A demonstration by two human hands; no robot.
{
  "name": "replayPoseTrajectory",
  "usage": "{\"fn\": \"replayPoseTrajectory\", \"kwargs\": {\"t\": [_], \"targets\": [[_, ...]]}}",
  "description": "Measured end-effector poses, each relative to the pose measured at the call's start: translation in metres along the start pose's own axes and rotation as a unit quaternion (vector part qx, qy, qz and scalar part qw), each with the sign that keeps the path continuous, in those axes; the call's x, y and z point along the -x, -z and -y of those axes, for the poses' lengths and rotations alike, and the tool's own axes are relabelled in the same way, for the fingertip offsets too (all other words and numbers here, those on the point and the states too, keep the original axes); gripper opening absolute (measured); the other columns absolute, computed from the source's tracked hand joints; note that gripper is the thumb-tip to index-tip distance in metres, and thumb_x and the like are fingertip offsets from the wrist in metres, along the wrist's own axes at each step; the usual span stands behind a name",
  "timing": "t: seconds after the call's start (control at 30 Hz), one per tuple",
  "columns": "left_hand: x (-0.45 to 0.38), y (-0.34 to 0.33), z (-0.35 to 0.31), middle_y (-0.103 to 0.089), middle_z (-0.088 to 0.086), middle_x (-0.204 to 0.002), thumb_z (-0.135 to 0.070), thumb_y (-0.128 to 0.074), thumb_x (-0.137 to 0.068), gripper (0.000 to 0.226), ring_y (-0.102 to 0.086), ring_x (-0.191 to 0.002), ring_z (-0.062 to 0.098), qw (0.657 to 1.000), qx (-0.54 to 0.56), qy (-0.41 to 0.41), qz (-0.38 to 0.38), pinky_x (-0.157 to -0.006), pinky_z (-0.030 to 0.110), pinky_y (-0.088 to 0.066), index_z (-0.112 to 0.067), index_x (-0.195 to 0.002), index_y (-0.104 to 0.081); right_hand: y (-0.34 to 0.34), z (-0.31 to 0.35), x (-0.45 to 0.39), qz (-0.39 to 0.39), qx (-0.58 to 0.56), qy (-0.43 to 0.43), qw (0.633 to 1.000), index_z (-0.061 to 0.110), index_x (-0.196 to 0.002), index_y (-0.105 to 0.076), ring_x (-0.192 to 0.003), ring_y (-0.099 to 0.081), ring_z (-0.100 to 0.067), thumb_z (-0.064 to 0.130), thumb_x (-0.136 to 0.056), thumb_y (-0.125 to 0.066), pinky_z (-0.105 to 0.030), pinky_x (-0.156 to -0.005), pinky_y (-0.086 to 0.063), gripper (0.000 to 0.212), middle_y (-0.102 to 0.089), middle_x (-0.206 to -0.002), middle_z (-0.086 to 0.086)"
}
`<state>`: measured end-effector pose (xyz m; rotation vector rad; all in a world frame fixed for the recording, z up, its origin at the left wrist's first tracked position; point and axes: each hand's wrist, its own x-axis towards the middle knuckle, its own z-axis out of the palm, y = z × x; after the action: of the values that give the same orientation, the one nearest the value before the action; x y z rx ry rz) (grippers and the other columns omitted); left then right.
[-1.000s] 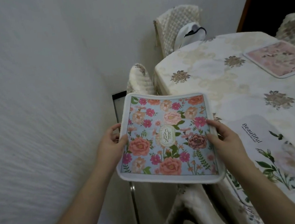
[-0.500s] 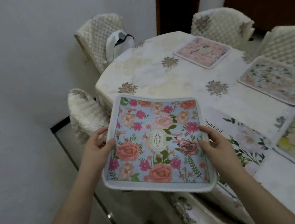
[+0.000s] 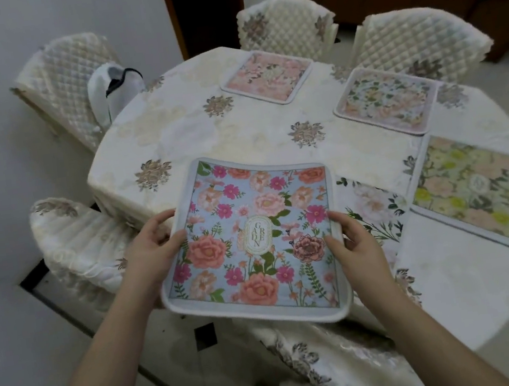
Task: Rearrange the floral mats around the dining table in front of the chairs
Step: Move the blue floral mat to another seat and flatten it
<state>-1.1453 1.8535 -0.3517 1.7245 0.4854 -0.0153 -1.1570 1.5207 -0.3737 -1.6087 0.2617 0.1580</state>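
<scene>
The left hand (image 3: 153,249) and the right hand (image 3: 356,244) grip the blue floral mat (image 3: 253,238) by its left and right edges, holding it above the near left edge of the round surface (image 3: 238,136). Three other mats lie on the surface: a pink mat (image 3: 268,76) at the far side, a pale mat (image 3: 385,100) at the far right, and a yellow-green mat (image 3: 482,193) at the right. Quilted chairs (image 3: 284,21) stand around it.

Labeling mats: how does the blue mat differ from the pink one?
The blue mat is held in the air by both hands; the pink mat lies flat on the table before a chair. Blue's flowers are vivid, pink's pale. Both are rectangular, floral, with light borders.
</scene>
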Motion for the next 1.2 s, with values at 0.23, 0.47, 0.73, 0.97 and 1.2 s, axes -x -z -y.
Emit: {"fn": "replayPoseTrajectory", "kwargs": {"t": [0.23,0.47,0.73,0.97,1.2], "targets": [[-0.018,-0.013,-0.007,-0.076,0.003,-0.093,-0.027,-0.069,-0.090,0.030,-0.075,-0.075,0.029,0.999,-0.026,0.004,0.030,-0.056,0.042,-0.061,-0.049,-0.108,-0.061,0.006,-0.004,-0.013,-0.005,-0.010,-0.008,1.000,0.050,-0.115,-0.057,-0.091,-0.072,-0.008,0.016,-0.097,-0.058,-0.032,-0.068,-0.061,0.038,-0.067,-0.107,0.031],[-0.042,-0.014,-0.007,-0.076,0.000,-0.091,-0.026,-0.067,-0.091,0.029,-0.075,-0.075,0.030,0.998,-0.021,0.013,0.060,-0.058,0.046,-0.061,-0.052,-0.102,-0.061,-0.006,-0.006,-0.023,-0.028,-0.018,-0.014,0.999,0.046,-0.121,-0.056,-0.092,-0.072,-0.008,0.019,-0.098,-0.058,-0.032,-0.069,-0.062,0.036,-0.065,-0.108,0.034],[-0.110,0.003,-0.007,-0.074,-0.004,-0.092,-0.027,-0.065,-0.093,0.027,-0.075,-0.073,0.025,0.988,-0.056,-0.002,0.147,-0.056,0.042,-0.061,-0.045,-0.111,-0.056,-0.056,-0.008,-0.031,-0.116,-0.025,-0.027,0.992,0.044,-0.122,-0.056,-0.093,-0.072,-0.011,0.015,-0.098,-0.057,-0.038,-0.072,-0.062,0.038,-0.066,-0.116,0.017],[-0.158,0.027,0.003,-0.074,-0.004,-0.090,-0.032,-0.064,-0.093,0.029,-0.075,-0.073,0.020,0.976,-0.100,-0.028,0.193,-0.059,0.042,-0.061,-0.044,-0.117,-0.054,-0.104,-0.014,-0.029,-0.182,-0.004,-0.030,0.983,0.041,-0.126,-0.053,-0.095,-0.071,-0.014,0.018,-0.098,-0.058,-0.044,-0.076,-0.061,0.037,-0.062,-0.128,0.008],[-0.173,0.023,0.009,-0.074,-0.004,-0.090,-0.030,-0.062,-0.094,0.030,-0.074,-0.072,0.016,0.973,-0.125,-0.040,0.188,-0.062,0.044,-0.061,-0.046,-0.117,-0.052,-0.119,-0.017,-0.032,-0.206,-0.013,-0.028,0.978,0.047,-0.121,-0.054,-0.108,-0.067,-0.019,0.019,-0.098,-0.058,-0.051,-0.084,-0.058,0.037,-0.060,-0.133,0.003]]}}
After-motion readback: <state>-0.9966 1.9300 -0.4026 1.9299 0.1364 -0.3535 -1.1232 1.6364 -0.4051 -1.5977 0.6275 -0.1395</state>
